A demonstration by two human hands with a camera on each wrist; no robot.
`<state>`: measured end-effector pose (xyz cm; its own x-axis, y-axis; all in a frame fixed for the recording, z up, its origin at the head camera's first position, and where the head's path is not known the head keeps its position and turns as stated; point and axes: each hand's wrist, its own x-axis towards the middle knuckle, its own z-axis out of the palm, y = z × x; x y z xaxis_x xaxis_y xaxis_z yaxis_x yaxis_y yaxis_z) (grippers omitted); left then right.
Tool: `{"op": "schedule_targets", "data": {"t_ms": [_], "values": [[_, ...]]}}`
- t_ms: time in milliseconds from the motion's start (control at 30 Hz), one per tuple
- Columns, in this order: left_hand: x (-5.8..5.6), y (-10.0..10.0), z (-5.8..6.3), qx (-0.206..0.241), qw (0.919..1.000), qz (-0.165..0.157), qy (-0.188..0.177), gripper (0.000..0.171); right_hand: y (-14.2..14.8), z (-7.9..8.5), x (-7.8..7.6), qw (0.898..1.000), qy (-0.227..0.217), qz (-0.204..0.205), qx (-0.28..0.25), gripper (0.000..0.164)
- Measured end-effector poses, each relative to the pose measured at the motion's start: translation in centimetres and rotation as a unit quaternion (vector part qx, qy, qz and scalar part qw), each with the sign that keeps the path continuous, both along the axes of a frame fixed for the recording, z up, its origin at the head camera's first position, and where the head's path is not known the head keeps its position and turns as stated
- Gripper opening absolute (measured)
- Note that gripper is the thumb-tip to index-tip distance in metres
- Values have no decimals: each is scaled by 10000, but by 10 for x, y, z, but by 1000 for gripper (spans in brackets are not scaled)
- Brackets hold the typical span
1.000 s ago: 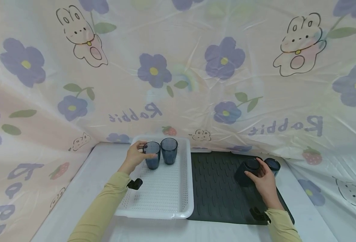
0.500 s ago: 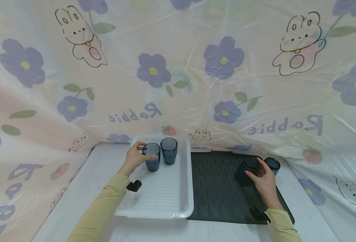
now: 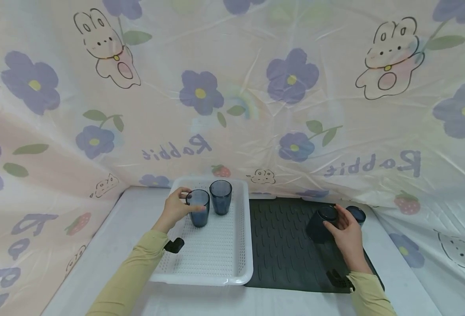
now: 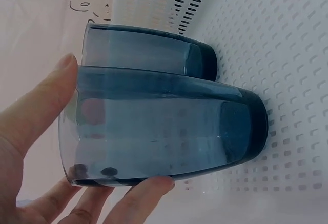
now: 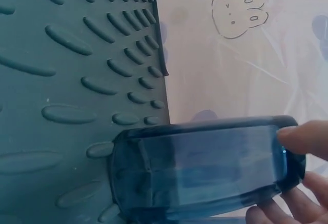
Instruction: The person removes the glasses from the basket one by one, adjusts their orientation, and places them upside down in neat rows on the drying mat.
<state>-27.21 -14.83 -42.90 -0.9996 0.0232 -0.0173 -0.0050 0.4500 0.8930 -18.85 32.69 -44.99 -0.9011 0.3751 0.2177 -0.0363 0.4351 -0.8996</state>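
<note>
A blue-tinted glass tumbler (image 3: pixel 198 216) is upright in the white basket (image 3: pixel 212 267), and my left hand (image 3: pixel 176 208) holds it near the rim, thumb and fingers on opposite sides. A second upright tumbler (image 3: pixel 221 197) stands just behind it; in the left wrist view this second glass (image 4: pixel 143 49) is partly hidden. On the dark mat (image 3: pixel 280 245) another tumbler (image 3: pixel 319 226) stands upside down, rim on the mat. My right hand (image 3: pixel 347 232) grips its base end, thumb (image 5: pixel 302 138) on one side. Whether the left tumbler's base touches the basket floor I cannot tell.
One more dark blue glass (image 3: pixel 356 214) sits beyond my right hand, near the mat's far right corner, partly hidden. The basket's perforated wall borders the mat's left side. A patterned curtain (image 3: pixel 248 131) hangs right behind both.
My left hand has brought its tumbler slightly toward me, widening the gap from the glass behind. My right thumb has shifted a little on the upside-down tumbler, which stays in place.
</note>
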Motion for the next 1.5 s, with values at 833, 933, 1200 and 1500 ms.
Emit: {"op": "schedule_targets", "data": {"t_ms": [833, 933, 1200, 1500], "values": [[14, -6, 2, 380, 9986, 96, -352, 91, -7, 26, 9, 9988, 456, 191, 76, 67], [16, -7, 2, 411, 9983, 92, -410, 92, -9, 28, 11, 9986, 486, 184, 81, 67], [21, -8, 2, 463, 9972, 131, -574, 91, -15, 33, 15, 9984, 484, 246, 156, 62], [24, -7, 3, 586, 9965, 92, -593, 90, -13, 33, 17, 9986, 416, 299, 151, 64]]}}
